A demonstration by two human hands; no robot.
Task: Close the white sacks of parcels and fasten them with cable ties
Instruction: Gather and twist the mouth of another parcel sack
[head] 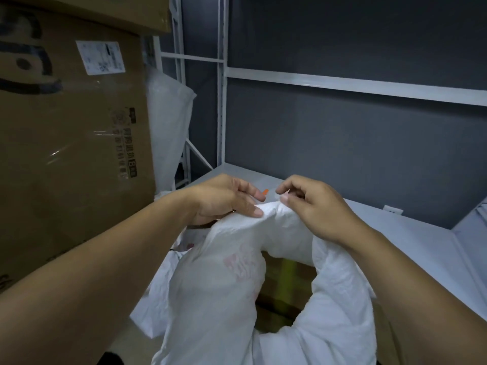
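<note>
A white sack [218,285] stands open in front of me, with brown cardboard parcels [284,283] showing through its mouth. My left hand [224,198] grips the far rim of the sack, fingers curled over the bunched fabric. My right hand [313,204] pinches the same rim just to the right, thumb and fingers closed on a fold. The two hands are almost touching. A small orange tip [265,191] shows between the hands; I cannot tell what it belongs to.
A large brown cardboard box [71,133] with a shipping label stands close on the left. Behind it leans another white sack [168,122]. A white metal rack [342,85] with a grey shelf [411,238] runs across the back and right.
</note>
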